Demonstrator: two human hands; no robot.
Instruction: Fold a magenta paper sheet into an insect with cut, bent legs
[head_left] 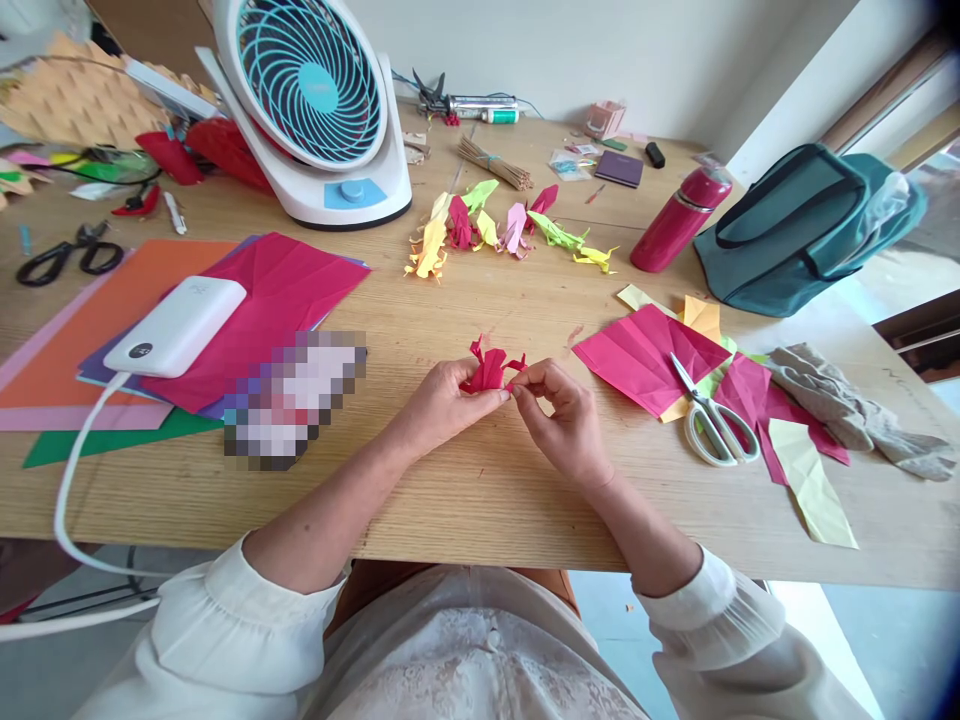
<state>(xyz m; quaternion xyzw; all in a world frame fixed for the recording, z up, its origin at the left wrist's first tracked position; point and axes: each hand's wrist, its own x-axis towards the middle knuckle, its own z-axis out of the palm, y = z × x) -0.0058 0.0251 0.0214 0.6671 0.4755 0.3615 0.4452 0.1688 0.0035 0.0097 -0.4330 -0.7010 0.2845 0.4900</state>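
Observation:
Between my hands, above the front middle of the table, is a small red origami figure (489, 370) with thin folded limbs sticking out. My left hand (454, 400) grips its body from the left, thumb along the lower edge. With thumb and forefinger, my right hand (559, 415) pinches the tip of a limb on the figure's right side. Farther back on the table stand several finished origami figures, among them a yellow one (429, 245), a pink one (515, 232) and a green one (555, 233).
To the right, white-handled scissors (709, 415) lie on creased red paper (652, 355), near a grey cloth (825, 400). A red bottle (679, 220) and teal bag (787, 230) stand behind. At left are a fan (322, 110), coloured sheets (292, 290), a corded white power bank (176, 325) and black scissors (71, 255).

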